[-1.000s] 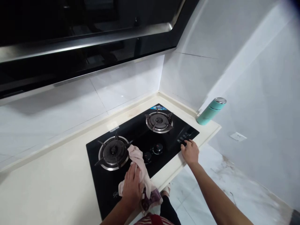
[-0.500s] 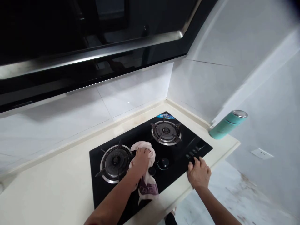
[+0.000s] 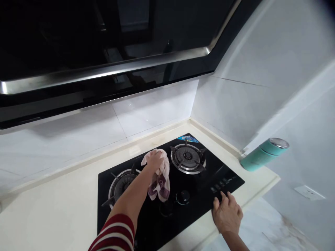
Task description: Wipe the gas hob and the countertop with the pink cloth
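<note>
My left hand (image 3: 155, 161) presses a pale pink cloth (image 3: 164, 166) with a purple printed end onto the black gas hob (image 3: 193, 188). Its fingers are closed over the cloth, partly hidden by it, between the two burners near the back edge. The left burner (image 3: 123, 183) is partly covered by my forearm; the right burner (image 3: 187, 157) is in full view. My right hand (image 3: 227, 213) rests on the hob's front right edge, fingers apart and holding nothing. Two black knobs, one of them this control knob (image 3: 183, 197), sit between the hands.
A teal flask (image 3: 264, 154) with a silver lid stands on the cream countertop (image 3: 60, 205), right of the hob. A dark range hood (image 3: 117, 69) hangs low above. A wall socket (image 3: 309, 192) is at the right, beyond the counter's end.
My left hand has slid the cloth away from me, from beside the knobs toward the hob's back edge. My right hand stays on the front edge. The view has shifted slightly.
</note>
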`<state>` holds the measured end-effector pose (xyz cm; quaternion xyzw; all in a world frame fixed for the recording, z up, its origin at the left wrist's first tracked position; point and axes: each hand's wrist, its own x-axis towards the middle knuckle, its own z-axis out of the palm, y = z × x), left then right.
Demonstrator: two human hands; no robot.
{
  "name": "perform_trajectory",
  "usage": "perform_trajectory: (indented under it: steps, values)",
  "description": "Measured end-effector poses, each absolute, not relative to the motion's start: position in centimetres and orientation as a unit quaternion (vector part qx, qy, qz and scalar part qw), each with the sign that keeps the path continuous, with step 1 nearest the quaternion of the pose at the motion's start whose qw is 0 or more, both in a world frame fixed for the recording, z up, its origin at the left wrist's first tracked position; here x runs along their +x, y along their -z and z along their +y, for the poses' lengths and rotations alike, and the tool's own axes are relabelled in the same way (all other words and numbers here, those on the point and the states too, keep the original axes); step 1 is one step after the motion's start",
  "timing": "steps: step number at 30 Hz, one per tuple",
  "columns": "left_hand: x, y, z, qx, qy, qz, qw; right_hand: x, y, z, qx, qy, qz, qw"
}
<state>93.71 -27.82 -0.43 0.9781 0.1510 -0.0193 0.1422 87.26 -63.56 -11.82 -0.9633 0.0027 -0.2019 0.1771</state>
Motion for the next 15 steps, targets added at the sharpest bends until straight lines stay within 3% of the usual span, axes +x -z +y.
perform_trajectory:
  steps: [8, 15]
  values:
    - [91.1, -1.6, -20.0, 0.938, 0.092, 0.323, 0.082, 87.2, 11.6, -63.4, -0.962, 0.203, 0.003, 0.184]
    - [90.9, -2.7, -19.5, 0.928, 0.121, 0.351, 0.036, 87.1, 11.4, -63.0, -0.959, 0.214, 0.003, 0.185]
